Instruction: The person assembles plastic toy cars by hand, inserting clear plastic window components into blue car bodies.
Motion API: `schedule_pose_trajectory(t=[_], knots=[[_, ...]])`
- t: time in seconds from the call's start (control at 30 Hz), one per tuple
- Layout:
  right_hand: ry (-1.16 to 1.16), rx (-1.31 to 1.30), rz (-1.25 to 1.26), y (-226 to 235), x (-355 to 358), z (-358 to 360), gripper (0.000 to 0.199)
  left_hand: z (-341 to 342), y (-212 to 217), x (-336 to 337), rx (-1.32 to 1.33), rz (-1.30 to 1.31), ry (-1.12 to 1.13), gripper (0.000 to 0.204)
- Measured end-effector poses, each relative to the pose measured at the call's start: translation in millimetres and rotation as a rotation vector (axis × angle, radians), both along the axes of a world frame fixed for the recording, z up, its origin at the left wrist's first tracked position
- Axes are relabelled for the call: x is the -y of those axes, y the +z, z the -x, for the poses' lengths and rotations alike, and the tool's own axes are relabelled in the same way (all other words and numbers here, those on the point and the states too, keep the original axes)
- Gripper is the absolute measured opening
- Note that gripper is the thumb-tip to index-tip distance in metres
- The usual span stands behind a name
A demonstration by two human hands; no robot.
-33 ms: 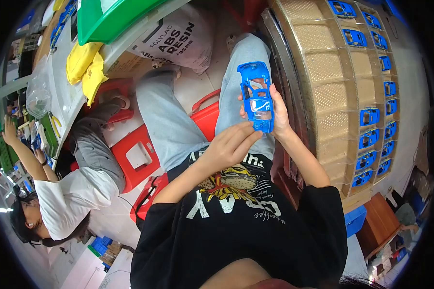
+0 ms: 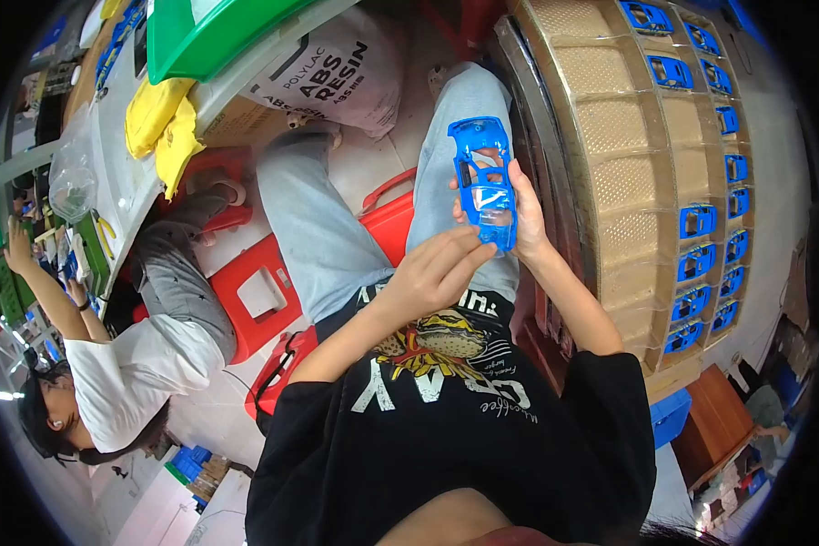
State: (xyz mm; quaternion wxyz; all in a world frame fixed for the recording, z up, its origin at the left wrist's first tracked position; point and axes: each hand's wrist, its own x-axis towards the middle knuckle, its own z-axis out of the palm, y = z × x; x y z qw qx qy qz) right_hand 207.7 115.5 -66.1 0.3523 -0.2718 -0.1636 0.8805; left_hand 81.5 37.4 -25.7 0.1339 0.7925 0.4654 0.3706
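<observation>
left grip (image 2: 437, 267): fingertips on blue car shell (image 2: 492, 171), near end; cannot tell if pinching | right grip (image 2: 530, 215): clamped around shell's sides | shell: just ahead of left grip, over right leg (image 2: 469, 91) | compartmented tray (image 2: 626, 232): rightward, beyond
</observation>
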Motion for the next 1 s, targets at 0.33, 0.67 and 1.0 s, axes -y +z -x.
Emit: schedule_pose_trajectory(t=[0.33, 0.67, 1.0], knots=[[-0.008, 0.017, -0.055, -1.4, -0.6, -1.9, 0.053, 2.0, 3.7, -8.1, 0.128, -0.01, 0.055, 0.035], [0.023, 0.047, -0.139, -4.6, 2.3, -1.2, 0.054, -0.2, -0.1, -12.2, 0.117, -0.041, 0.129, 0.031], [-0.005, 0.051, 0.001, -11.7, 3.0, -5.5, 0.037, -10.6, -1.4, -19.7, -0.233, 0.19, 0.219, 0.029]])
